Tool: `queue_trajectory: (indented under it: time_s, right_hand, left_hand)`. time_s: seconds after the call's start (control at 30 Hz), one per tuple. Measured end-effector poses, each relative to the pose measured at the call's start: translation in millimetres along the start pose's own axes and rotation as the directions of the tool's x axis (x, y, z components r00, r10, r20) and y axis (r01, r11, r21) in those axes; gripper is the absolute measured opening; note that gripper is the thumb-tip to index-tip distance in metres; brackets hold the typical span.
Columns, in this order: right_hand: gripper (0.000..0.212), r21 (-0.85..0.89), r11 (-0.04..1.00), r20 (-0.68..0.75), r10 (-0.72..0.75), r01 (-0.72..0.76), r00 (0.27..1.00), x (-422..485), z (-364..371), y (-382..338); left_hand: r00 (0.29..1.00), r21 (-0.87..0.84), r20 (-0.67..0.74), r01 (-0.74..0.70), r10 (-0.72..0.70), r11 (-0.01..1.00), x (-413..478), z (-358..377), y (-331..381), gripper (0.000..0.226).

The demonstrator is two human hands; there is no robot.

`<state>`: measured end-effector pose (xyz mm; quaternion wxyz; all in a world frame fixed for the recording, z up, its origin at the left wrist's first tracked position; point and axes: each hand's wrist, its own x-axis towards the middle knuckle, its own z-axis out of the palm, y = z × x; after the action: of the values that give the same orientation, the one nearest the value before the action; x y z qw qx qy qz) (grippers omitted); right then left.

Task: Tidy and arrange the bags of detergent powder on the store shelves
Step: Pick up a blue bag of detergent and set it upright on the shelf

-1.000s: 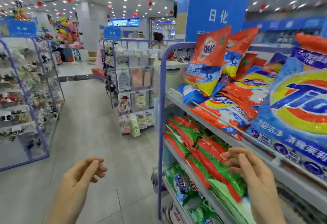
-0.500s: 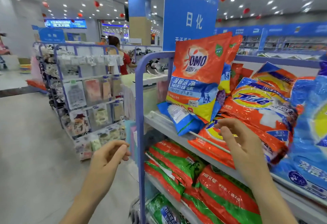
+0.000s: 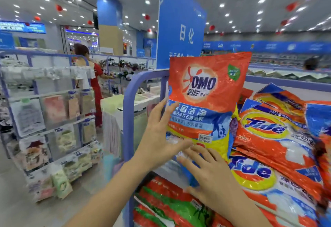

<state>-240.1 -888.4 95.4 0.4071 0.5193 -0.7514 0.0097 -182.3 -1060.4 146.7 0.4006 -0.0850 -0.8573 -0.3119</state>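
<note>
An orange OMO detergent bag stands upright at the left end of the top shelf. My left hand lies flat against its lower left front, fingers spread. Below it a small blue bag lies at the shelf's front edge. My right hand is over that blue bag, fingers on top and thumb at its lower edge. Orange Tide bags lie slanted and overlapping to the right. Red and green bags fill the shelf underneath.
The shelf's purple end frame rises just left of my hands. A blue hanging sign stands behind the OMO bag. Across the aisle is a rack of small packets, and a person in red stands beyond it.
Both hands rose from waist height to the top shelf. The left hand reached the OMO bag and the right hand came down onto the blue bag. The view moved closer and turned right.
</note>
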Motion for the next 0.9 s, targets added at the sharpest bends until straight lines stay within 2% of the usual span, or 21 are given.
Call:
queue_trajectory:
  time_s: [0.07, 0.13, 0.17, 0.2, 0.3, 0.6, 0.77, 0.9]
  right_hand:
    - [0.082, -0.041, 0.998, 0.009, -0.041, 0.042, 0.999, -3, 1, 5]
    - [0.059, -0.048, 0.996, -0.036, -0.078, 0.076, 0.996, -3, 1, 10]
    - [0.043, -0.038, 0.996, -0.061, -0.081, 0.079, 0.995, -3, 1, 14]
    - [0.037, -0.027, 0.997, -0.079, -0.068, 0.066, 0.995, -2, 0, 15]
    - [0.040, -0.023, 0.999, -0.124, -0.032, 0.029, 0.992, -6, 0, 15]
    - [0.043, 0.116, 0.969, -0.246, 0.241, -0.218, 0.939, -3, -27, 14]
    - [0.048, 0.160, 0.899, -0.348, 0.437, -0.407, 0.829, 5, -45, 15]
    - [0.051, 0.202, 0.847, -0.383, 0.531, -0.492, 0.756, 17, -53, 17]
  left_hand:
    - [0.996, 0.083, 0.050, -0.075, 0.071, 0.994, 14, 14, -5, 0.093]
    - [0.988, 0.196, 0.108, -0.130, 0.111, 0.972, 26, 26, -12, 0.100]
    - [0.985, 0.246, 0.143, -0.129, 0.096, 0.961, 32, 30, -18, 0.102]
    - [0.982, 0.284, 0.181, -0.108, 0.058, 0.953, 37, 33, -23, 0.103]
    - [0.965, 0.309, 0.260, -0.058, -0.026, 0.949, 47, 38, -35, 0.102]
    - [0.987, 0.158, 0.162, -0.039, 0.013, 0.987, 52, 49, -34, 0.101]
    - [0.996, -0.044, 0.087, 0.012, -0.008, 0.999, 62, 44, -38, 0.105]
    - [0.996, -0.096, 0.063, 0.065, -0.059, 0.993, 62, 39, -45, 0.102]
